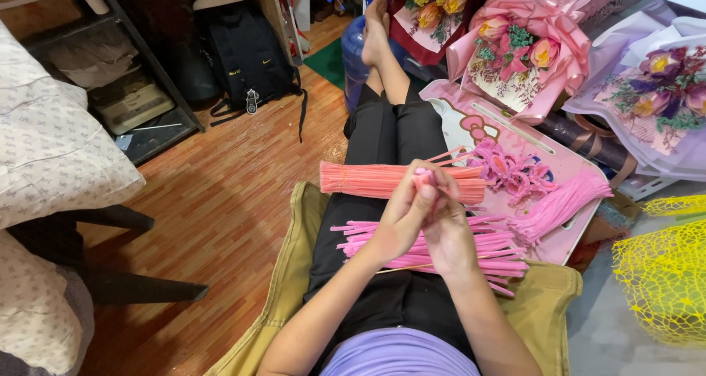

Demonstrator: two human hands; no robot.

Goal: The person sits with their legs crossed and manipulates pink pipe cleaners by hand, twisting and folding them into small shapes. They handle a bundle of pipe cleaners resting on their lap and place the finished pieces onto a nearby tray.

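Head view shows our left hand (401, 218) and right hand (445, 225) raised together over the lap, fingers closed on a small pink pipe-cleaner piece (424, 177) pinched between the fingertips. We judge the step to be a tight twist or curl; we should keep the pinch firm and turns even. Loose pink stems (441, 247) lie across the thighs, a salmon bundle (368, 179) beyond, finished pink blooms (507, 170) on the pink tray (559, 243).

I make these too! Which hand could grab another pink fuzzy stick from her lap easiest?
Probably the right hand: it sits lower, just above the pink sticks on the lap. The left hand pinches the small pink piece higher up.
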